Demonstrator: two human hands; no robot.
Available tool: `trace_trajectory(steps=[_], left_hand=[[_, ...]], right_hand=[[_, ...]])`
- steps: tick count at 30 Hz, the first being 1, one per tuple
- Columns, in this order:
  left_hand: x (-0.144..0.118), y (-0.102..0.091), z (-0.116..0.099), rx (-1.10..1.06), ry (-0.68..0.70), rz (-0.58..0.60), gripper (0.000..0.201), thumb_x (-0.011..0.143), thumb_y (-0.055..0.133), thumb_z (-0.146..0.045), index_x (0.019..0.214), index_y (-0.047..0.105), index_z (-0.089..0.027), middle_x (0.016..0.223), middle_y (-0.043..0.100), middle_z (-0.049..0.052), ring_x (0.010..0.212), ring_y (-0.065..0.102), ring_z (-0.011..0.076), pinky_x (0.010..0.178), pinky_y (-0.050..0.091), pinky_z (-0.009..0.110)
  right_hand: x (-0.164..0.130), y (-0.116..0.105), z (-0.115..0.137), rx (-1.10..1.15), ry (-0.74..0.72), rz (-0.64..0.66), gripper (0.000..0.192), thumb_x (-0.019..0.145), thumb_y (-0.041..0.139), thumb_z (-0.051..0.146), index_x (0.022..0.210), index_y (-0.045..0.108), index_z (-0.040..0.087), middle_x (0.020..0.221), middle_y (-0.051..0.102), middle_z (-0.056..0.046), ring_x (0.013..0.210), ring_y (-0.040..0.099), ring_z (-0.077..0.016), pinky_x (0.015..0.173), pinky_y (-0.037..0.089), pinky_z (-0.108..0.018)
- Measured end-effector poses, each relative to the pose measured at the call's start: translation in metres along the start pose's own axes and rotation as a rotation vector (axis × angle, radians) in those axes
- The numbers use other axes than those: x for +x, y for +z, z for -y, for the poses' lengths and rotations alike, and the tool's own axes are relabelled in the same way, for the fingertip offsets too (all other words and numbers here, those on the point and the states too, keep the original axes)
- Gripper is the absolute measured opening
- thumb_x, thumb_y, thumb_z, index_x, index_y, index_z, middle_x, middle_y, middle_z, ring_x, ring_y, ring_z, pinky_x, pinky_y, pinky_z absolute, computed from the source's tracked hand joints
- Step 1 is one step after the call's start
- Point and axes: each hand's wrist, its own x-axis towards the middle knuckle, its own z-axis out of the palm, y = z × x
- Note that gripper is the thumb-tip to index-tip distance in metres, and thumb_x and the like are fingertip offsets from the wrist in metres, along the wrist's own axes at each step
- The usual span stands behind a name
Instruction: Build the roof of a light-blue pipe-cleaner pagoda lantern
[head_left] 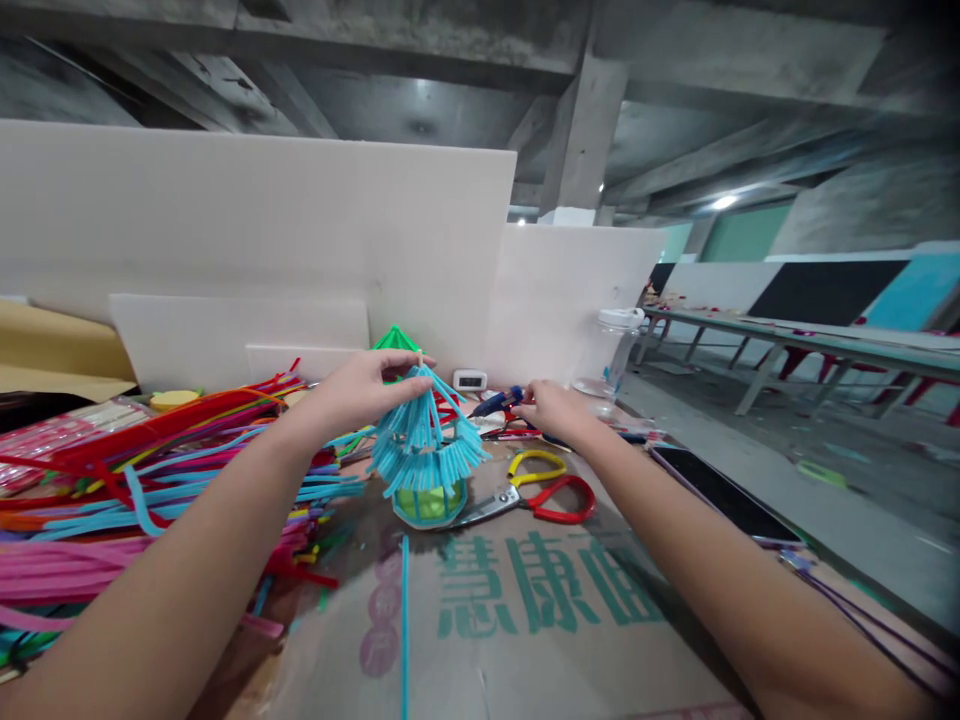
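My left hand (373, 388) pinches the tip of a small tiered pagoda (427, 455) made of light-blue pipe cleaners, with a green base. It stands upright on the cardboard. My right hand (553, 412) is closed at the end of a dark-blue tool that looks like a glue gun (499, 402), behind the scissors. Those scissors (517, 495), with one yellow and one red handle, lie with their blades touching or just beside the pagoda's base. A single blue pipe cleaner (405, 625) lies in front. Behind my left hand, a green peaked piece (396, 340) shows partly.
Coloured pipe cleaners (180, 490) are heaped on the left. Printed cardboard (555, 650) covers the work surface. A phone (724, 495) and a clear plastic cup (611, 355) sit at right. White boards (262, 220) and a small white digital display (470, 380) stand behind.
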Motion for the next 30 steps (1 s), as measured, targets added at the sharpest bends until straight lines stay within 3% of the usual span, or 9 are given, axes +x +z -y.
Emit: trace_trajectory(steps=[4, 8, 13, 18, 21, 26, 28, 30], left_hand=[[-0.002, -0.002, -0.001, -0.126, -0.053, 0.102, 0.059, 0.085, 0.060, -0.055, 0.132, 0.061, -0.019, 0.116, 0.072, 0.009, 0.098, 0.067, 0.0276, 0.076, 0.053, 0.035], [-0.004, -0.002, -0.005, -0.112, -0.030, 0.083, 0.057, 0.085, 0.059, -0.052, 0.130, 0.063, -0.019, 0.120, 0.071, 0.010, 0.102, 0.066, 0.0279, 0.082, 0.053, 0.037], [-0.004, -0.002, -0.004, -0.062, -0.021, 0.086, 0.057, 0.085, 0.059, -0.055, 0.131, 0.063, -0.021, 0.115, 0.072, 0.008, 0.100, 0.066, 0.0277, 0.082, 0.054, 0.037], [-0.001, 0.000, 0.000, -0.038, 0.034, 0.087, 0.049, 0.084, 0.063, -0.053, 0.124, 0.066, -0.024, 0.115, 0.072, 0.005, 0.103, 0.067, 0.0264, 0.084, 0.053, 0.035], [0.000, 0.003, 0.001, -0.106, 0.023, 0.105, 0.047, 0.087, 0.061, -0.050, 0.127, 0.064, -0.025, 0.114, 0.072, 0.005, 0.099, 0.068, 0.0247, 0.080, 0.053, 0.033], [-0.001, 0.002, -0.002, -0.081, 0.008, 0.099, 0.050, 0.087, 0.061, -0.051, 0.127, 0.064, -0.022, 0.114, 0.072, 0.007, 0.100, 0.067, 0.0252, 0.083, 0.053, 0.034], [-0.003, -0.002, -0.004, -0.020, 0.024, 0.114, 0.053, 0.085, 0.061, -0.054, 0.128, 0.063, -0.023, 0.117, 0.071, 0.007, 0.105, 0.066, 0.0263, 0.088, 0.052, 0.036], [-0.006, -0.005, -0.007, 0.042, 0.039, 0.141, 0.056, 0.084, 0.063, -0.055, 0.131, 0.060, -0.025, 0.123, 0.068, 0.006, 0.111, 0.063, 0.0265, 0.094, 0.050, 0.036]], right_hand=[[0.004, 0.027, -0.018, 0.071, -0.002, 0.091, 0.039, 0.083, 0.069, 0.036, 0.116, 0.065, 0.015, 0.116, 0.070, -0.014, 0.102, 0.066, -0.0252, 0.080, 0.046, -0.028], [0.010, 0.044, -0.025, 0.143, 0.039, 0.094, 0.045, 0.089, 0.063, 0.035, 0.129, 0.057, 0.013, 0.124, 0.066, -0.015, 0.107, 0.064, -0.0255, 0.085, 0.048, -0.030], [0.017, 0.063, -0.033, 0.210, 0.080, 0.100, 0.037, 0.094, 0.060, 0.036, 0.125, 0.057, 0.016, 0.122, 0.062, -0.010, 0.104, 0.063, -0.0222, 0.089, 0.054, -0.043], [0.017, 0.072, -0.034, 0.268, 0.120, 0.058, 0.034, 0.095, 0.060, 0.035, 0.123, 0.059, 0.016, 0.123, 0.061, -0.009, 0.104, 0.063, -0.0218, 0.088, 0.054, -0.043], [0.018, 0.060, -0.030, 0.344, 0.148, -0.024, 0.030, 0.094, 0.060, 0.034, 0.117, 0.061, 0.015, 0.115, 0.065, -0.009, 0.100, 0.064, -0.0208, 0.086, 0.054, -0.041], [0.017, 0.016, -0.015, 0.548, 0.181, -0.159, 0.021, 0.089, 0.059, 0.032, 0.087, 0.066, 0.012, 0.075, 0.071, -0.011, 0.077, 0.070, -0.0244, 0.070, 0.054, -0.033], [0.010, -0.003, -0.005, 0.655, 0.132, -0.173, 0.023, 0.088, 0.058, 0.034, 0.082, 0.066, 0.013, 0.074, 0.072, -0.011, 0.072, 0.070, -0.0222, 0.067, 0.054, -0.032], [-0.001, -0.018, 0.006, 0.760, 0.055, -0.166, 0.022, 0.086, 0.060, 0.035, 0.086, 0.066, 0.014, 0.088, 0.075, -0.011, 0.075, 0.072, -0.0198, 0.070, 0.056, -0.030]])
